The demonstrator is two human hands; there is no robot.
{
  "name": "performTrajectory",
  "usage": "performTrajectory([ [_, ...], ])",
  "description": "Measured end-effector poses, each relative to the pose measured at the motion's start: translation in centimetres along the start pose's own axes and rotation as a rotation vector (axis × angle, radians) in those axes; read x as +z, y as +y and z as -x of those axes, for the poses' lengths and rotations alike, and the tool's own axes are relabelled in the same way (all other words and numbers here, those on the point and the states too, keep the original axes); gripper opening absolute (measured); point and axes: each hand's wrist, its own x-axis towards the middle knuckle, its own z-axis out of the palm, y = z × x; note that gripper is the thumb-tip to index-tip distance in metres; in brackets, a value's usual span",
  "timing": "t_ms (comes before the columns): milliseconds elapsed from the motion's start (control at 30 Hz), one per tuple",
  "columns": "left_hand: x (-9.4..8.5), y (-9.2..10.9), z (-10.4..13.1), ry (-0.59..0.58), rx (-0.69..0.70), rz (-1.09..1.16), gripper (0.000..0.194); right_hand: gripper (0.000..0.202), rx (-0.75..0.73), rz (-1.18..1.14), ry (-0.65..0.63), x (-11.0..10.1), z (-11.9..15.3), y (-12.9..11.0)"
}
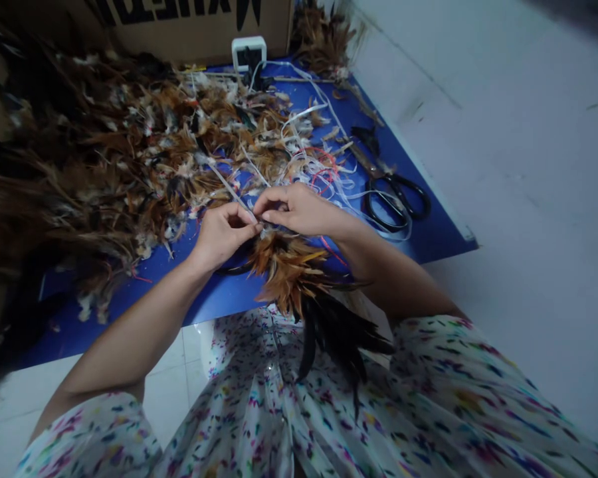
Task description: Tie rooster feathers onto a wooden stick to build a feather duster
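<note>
My left hand point(222, 234) pinches the bound end of a feather bundle point(286, 269) between thumb and fingertips. Its brown-orange feathers fan down toward my lap and end in long black feathers point(336, 332). My right hand point(299, 207) meets the left at that same end, its thumb and index finger closed together; what lies in that pinch is too small to make out. From between the hands a thin pale stick or strip point(229, 186) runs up and left over the loose feathers.
Loose brown feathers point(114, 146) heap over the left and middle of the blue table point(441, 226). White ribbon point(299, 123) and red string point(323, 169) tangle beyond my right hand. Black-handled scissors point(403, 196) lie at right, a cardboard box point(194, 40) behind, a wall point(518, 166) alongside.
</note>
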Motion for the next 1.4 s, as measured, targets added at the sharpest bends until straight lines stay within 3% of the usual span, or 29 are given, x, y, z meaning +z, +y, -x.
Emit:
performTrajectory([
  [333,-1.0,-0.3,0.2,-0.004,0.363,-0.491,0.005,0.015,0.028,-0.116,0.04,0.8,-0.1,0.8],
  [567,-1.3,-1.1,-0.3,-0.045,0.735,-0.686,0.007,0.014,0.1,-0.204,0.09,1.4,-0.2,1.5],
  [767,-1.7,-2.4,-1.0,-0.107,0.933,-0.819,0.015,0.013,0.191,-0.254,0.055,1.3,-0.7,1.8],
  [900,-1.9,-2.5,-1.0,-0.067,1.072,-0.841,0.013,0.018,0.198,-0.3,0.03,1.2,-0.8,2.0],
  [1133,-2.0,-1.9,-1.1,-0.007,1.141,-0.791,0.011,0.015,0.099,-0.338,0.038,1.5,-1.0,3.0],
  [1400,-2.2,-2.1,-1.4,0.024,0.979,-0.739,0.023,0.012,0.179,-0.496,0.009,1.5,-0.9,1.9],
])
